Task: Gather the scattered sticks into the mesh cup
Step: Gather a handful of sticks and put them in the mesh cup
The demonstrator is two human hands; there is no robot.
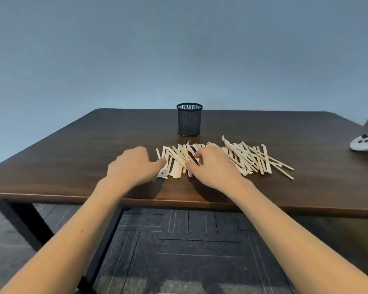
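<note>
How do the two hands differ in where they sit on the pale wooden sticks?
The left hand sits at the left end of the pale wooden sticks, only its fingertips touching them; the right hand lies over the middle of the spread. The left hand covers mostly dark wooden table, the right mostly sticks. Both are palm-down, neither lifting a stick; the black mesh cup looks empty.

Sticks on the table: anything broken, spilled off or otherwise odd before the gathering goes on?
Several sticks have jagged, splintered ends, and a small whitish scrap lies by the left hand. None have fallen off the table. The mesh cup stands upright.
</note>
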